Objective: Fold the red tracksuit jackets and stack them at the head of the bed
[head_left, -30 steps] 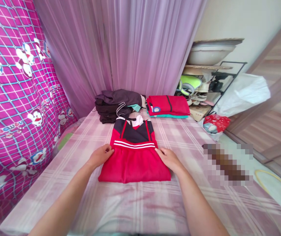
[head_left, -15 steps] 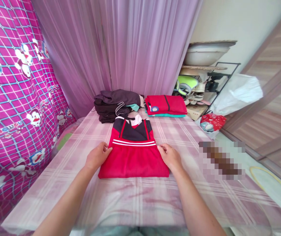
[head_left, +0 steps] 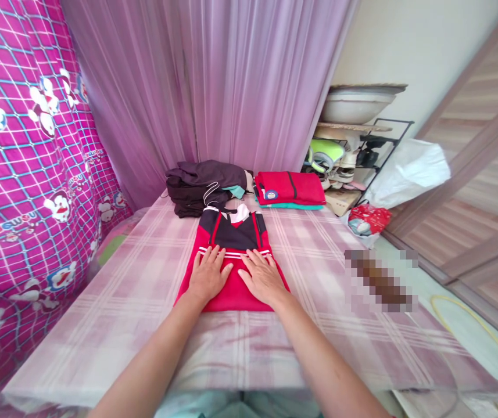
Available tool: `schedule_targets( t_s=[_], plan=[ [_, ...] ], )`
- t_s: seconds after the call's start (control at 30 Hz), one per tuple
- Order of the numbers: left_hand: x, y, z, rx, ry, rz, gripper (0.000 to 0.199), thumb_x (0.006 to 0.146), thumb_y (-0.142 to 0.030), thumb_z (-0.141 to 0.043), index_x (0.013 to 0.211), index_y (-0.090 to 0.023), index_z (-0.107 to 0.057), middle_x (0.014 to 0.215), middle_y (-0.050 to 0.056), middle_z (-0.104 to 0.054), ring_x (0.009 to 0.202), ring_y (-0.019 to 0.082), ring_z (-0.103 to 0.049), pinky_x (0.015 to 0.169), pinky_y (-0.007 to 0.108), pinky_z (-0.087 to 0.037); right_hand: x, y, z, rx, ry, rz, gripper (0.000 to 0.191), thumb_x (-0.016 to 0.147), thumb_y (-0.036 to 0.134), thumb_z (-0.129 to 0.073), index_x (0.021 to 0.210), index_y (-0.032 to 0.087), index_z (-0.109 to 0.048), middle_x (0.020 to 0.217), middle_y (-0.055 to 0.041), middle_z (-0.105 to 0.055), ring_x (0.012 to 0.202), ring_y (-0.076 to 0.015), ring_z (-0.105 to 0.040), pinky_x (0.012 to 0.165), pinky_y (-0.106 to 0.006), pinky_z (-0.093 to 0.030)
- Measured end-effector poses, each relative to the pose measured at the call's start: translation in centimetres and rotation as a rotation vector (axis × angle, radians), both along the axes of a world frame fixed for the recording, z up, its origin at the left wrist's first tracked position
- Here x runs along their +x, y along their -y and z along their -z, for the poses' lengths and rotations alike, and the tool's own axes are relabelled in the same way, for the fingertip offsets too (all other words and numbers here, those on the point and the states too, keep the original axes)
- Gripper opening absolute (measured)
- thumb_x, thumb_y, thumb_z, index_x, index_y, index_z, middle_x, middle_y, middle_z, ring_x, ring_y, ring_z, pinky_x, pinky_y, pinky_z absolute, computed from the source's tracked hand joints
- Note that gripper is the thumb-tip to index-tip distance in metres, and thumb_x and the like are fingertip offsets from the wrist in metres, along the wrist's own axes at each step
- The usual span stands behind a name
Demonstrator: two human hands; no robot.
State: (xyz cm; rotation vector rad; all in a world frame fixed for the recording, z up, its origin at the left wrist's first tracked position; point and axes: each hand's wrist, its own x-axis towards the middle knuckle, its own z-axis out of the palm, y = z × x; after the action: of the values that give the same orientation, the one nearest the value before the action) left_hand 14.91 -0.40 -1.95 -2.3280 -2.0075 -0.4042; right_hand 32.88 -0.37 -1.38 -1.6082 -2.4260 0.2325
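A red and black jacket (head_left: 236,296) lies partly folded on the table, its lower part turned up so the white-striped hem crosses the middle. The dark upper part and a white collar patch point away from me. My left hand (head_left: 208,276) rests flat on the left half of the red fabric, fingers spread over the striped band. On the right half lies my right hand (head_left: 262,277), also flat with fingers apart. Neither hand grips the cloth.
A checked cloth covers the table (head_left: 135,325). Behind the jacket sit a pile of dark clothes (head_left: 205,180) and a folded red garment (head_left: 301,187) on a teal one. A shoe rack (head_left: 379,157) stands back right, beside a white bag (head_left: 414,174). Purple curtains (head_left: 249,87) hang behind.
Both hands have left the jacket's side edges and moved inward onto its top. Their fingers have gone from pinching the edges to lying flat. The camera view has shifted slightly.
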Motion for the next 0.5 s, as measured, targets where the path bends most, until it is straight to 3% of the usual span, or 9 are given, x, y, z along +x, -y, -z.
schedule_targets(
  t_s=[0.23,0.5],
  plan=[
    [0.1,0.5,-0.4,-0.038,0.024,-0.041,0.056,0.098,-0.048,-0.038,0.144,-0.020,-0.050,0.154,0.011,-0.043,0.144,0.030,-0.037,0.118,0.054,-0.027,1.2,-0.6,0.4,0.041,-0.021,-0.028,0.052,0.101,0.046,-0.033,0.147,0.024,-0.047,0.157,-0.0087,-0.039,0.147,-0.0231,-0.029,0.121,-0.048,-0.017],
    [-0.7,-0.2,0.2,-0.042,0.084,-0.017,0.056,0.097,-0.052,-0.039,0.144,-0.024,-0.050,0.154,0.008,-0.043,0.145,0.029,-0.035,0.119,0.053,-0.026,3.2,0.0,1.5,0.060,-0.101,-0.046,0.050,0.101,0.042,-0.036,0.146,0.023,-0.048,0.156,-0.0084,-0.040,0.147,-0.0234,-0.030,0.120,-0.049,-0.023]
  ],
)
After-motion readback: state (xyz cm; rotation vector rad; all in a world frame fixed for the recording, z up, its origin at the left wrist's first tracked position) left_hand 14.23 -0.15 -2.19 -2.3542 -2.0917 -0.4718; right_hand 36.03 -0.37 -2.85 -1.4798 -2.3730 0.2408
